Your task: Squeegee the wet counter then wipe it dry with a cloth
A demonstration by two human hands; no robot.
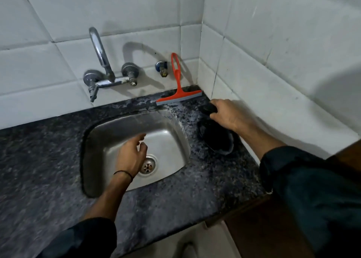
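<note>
An orange squeegee leans against the tiled back wall, its blade resting on the dark speckled counter behind the sink. My right hand grips a black cloth that lies on the counter to the right of the sink, near the corner. Its fingers are closed on the cloth's upper end. My left hand hovers over the steel sink, fingers loosely apart, holding nothing. The counter around the sink's right rim looks wet and glossy.
A chrome wall tap with two valves juts out above the sink's back left. A small blue valve sits beside the squeegee handle. White tiled walls meet in a corner at the right. The counter's front edge runs below my arms.
</note>
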